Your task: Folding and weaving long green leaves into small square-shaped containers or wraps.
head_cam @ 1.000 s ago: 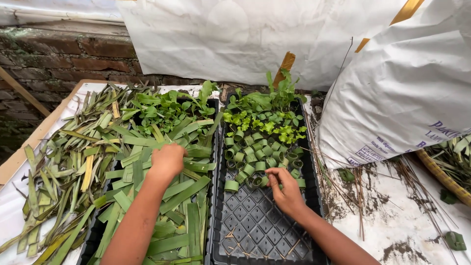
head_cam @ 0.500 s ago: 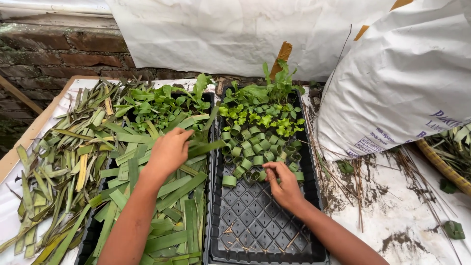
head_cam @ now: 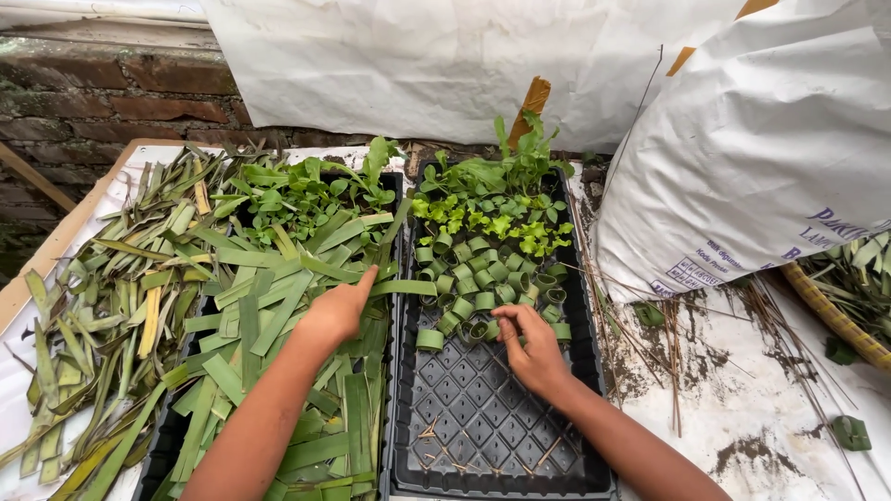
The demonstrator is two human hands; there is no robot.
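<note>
Right hand pinches, fingers together, at one rolled leaf ring in the black seed tray, at the front edge of some thirty such rings, too many to count exactly; left hand lies on the heap of cut leaf strips, gripping one strip; two trays sit side by side, one white sack stands right
</note>
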